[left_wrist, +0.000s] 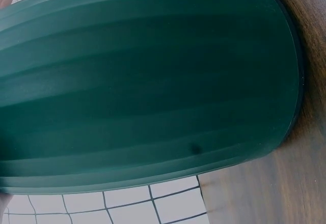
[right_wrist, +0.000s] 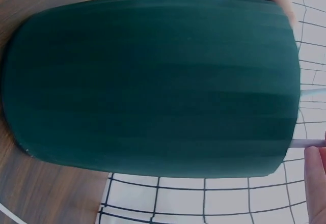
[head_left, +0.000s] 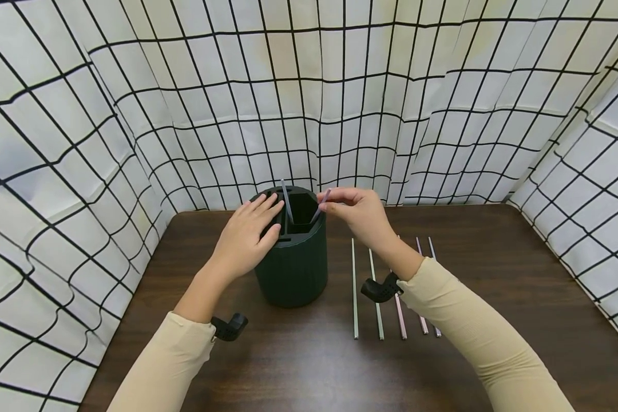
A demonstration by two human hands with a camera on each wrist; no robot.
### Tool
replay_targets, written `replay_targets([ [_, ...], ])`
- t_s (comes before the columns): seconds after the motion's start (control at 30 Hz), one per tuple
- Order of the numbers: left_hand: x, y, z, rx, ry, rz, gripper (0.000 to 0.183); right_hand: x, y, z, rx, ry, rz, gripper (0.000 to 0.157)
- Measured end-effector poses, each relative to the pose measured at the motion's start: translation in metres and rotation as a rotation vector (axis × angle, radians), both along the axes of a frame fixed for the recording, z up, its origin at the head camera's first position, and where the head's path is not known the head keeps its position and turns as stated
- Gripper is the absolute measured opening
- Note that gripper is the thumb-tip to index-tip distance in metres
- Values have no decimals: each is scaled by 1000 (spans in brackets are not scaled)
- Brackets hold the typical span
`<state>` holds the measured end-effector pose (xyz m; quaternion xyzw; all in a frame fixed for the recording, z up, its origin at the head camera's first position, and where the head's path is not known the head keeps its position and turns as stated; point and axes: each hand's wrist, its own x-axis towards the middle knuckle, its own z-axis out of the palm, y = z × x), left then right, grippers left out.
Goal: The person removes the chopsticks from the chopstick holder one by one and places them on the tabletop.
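A dark green ribbed utensil holder [head_left: 290,274] with a divided black top stands upright on the table. My left hand [head_left: 247,234] rests on the left of its top with fingers spread and fairly straight. My right hand [head_left: 357,212] pinches a pale purple chopstick [head_left: 321,206] between thumb and fingertips; its lower end dips inside the large right opening. A blue-grey chopstick [head_left: 286,200] leans in the same opening, with its upper end sticking out. In the right wrist view, fingertips [right_wrist: 315,178] grip the purple chopstick just beyond the holder's rim. The holder's ribbed wall [left_wrist: 153,81] fills most of the left wrist view.
Several pastel chopsticks [head_left: 355,292] in green, pink and purple lie roughly side by side on the brown table [head_left: 309,366], right of the holder and partly under my right forearm. A white cloth with a black grid [head_left: 340,103] encloses the back and sides.
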<state>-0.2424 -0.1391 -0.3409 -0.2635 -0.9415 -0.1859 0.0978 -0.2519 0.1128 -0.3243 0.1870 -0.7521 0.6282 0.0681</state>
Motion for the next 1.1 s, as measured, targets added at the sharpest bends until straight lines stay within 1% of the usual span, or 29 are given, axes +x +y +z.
replay_targets([
  [0.07, 0, 1, 1, -1, 2, -1, 55, 1, 2, 3, -23, 19, -6, 19],
  [0.23, -1, 2, 2, -5, 6, -3, 55, 8, 11, 17, -127, 55, -2, 18],
  [0.33, -1, 2, 2, -5, 4, -4, 55, 15, 18, 26, -164, 71, -16, 19],
  [0.47, -1, 4, 2, -1, 1, -8, 54, 26, 29, 37, -219, 126, -31, 17],
  [0.57, -1, 4, 2, 0, 2, -9, 54, 33, 39, 45, -327, 197, -40, 16],
  [0.63, -1, 4, 2, -4, 4, -5, 54, 38, 46, 50, -432, 236, -47, 18],
  [0.7, -1, 4, 2, -7, 2, -2, 54, 42, 53, 54, -556, 260, -56, 20],
  [0.8, -1, 3, 2, -8, 1, -2, 54, 47, 63, 60, -702, 280, -83, 21],
  [0.87, 0, 3, 1, -8, 0, -2, 54, 50, 70, 64, -764, 292, -102, 21],
  [0.97, -1, 2, 0, -5, 6, 0, 54, 52, 81, 67, -825, 298, -125, 22],
  [1.1, -1, 1, 0, 0, 8, 3, 54, 52, 95, 67, -865, 279, -161, 23],
])
